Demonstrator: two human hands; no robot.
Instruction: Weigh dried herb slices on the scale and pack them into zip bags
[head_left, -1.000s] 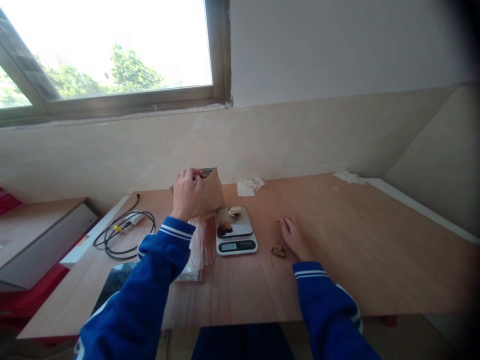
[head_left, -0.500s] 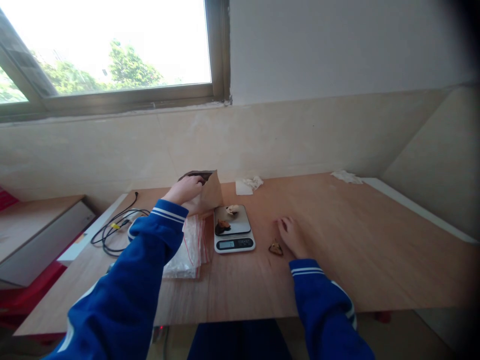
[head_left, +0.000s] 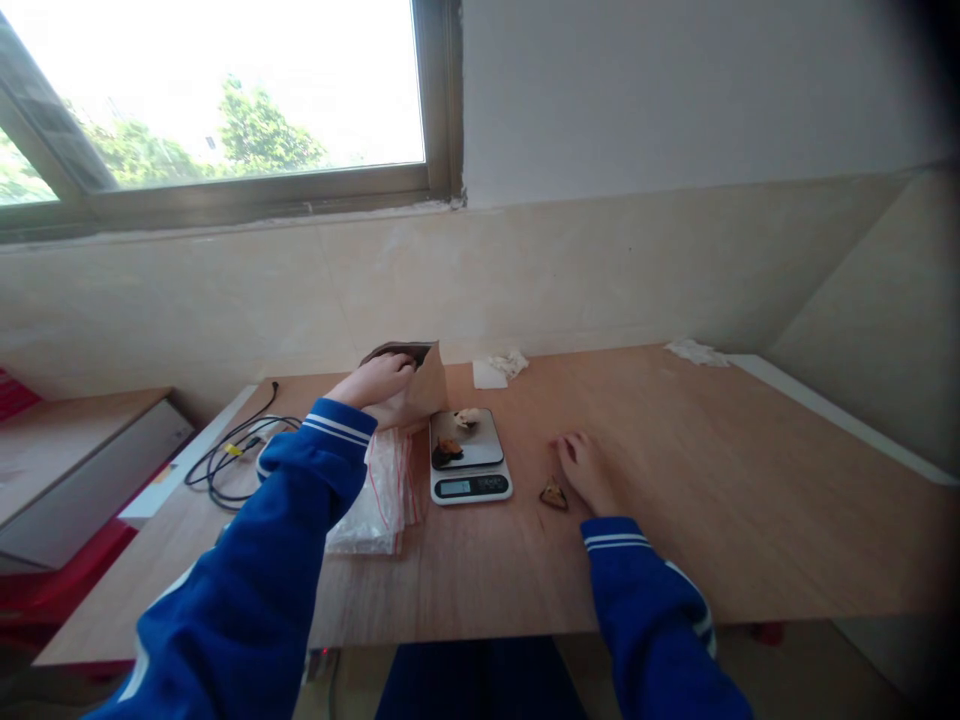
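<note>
My left hand (head_left: 375, 380) reaches over the rim into a brown paper bag (head_left: 422, 395); its fingertips are hidden inside, so what they hold, if anything, does not show. Just right of the bag lies a white kitchen scale (head_left: 480, 455) with a lit display, its digits too small to read. On its plate sit a pale, curled dried-looking piece (head_left: 466, 417) and a dark brown-orange one (head_left: 448, 449). My right hand (head_left: 589, 475) rests on the table with loosely bent fingers and a gap by the thumb, holding nothing. Close by is a small dark-rimmed, yellowish-brown piece (head_left: 553, 494).
Clear zip bags with red seals (head_left: 371, 510) lie left of the scale, partly under my left forearm. A black cable (head_left: 214, 470) coils at the left. Crumpled tissue (head_left: 510, 364) and a white card (head_left: 489, 375) are by the wall, more tissue (head_left: 697, 352) far right.
My left hand has shifted slightly to the right at the mouth of the paper bag. My right hand and the pieces on the scale stay as they were.
</note>
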